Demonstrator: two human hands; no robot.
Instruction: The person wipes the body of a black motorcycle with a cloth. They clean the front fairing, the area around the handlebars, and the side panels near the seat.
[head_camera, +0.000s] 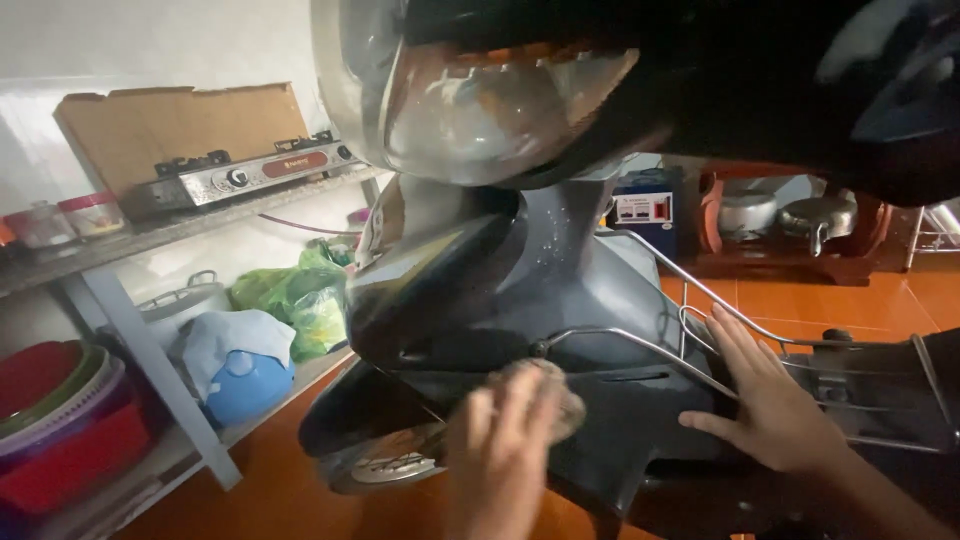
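Observation:
A dark grey scooter (560, 290) fills the middle, seen from above its headlight (480, 100), with its front wheel (385, 462) low in the view. My left hand (500, 440) presses a pale cloth or sponge (560, 395) against the scooter's front leg shield. My right hand (775, 405) lies flat, fingers spread, on the panel beside the silver wire rack (690, 340). Small water drops speckle the bodywork.
At left stands a grey shelf unit (150, 350) with a gas stove (240, 175), cardboard, jars, stacked plastic basins (60, 420), a blue helmet-like object (245, 385) and green bags (300, 295). Pots (815, 215) sit on a low wooden stand at right. The floor is orange tile (850, 295).

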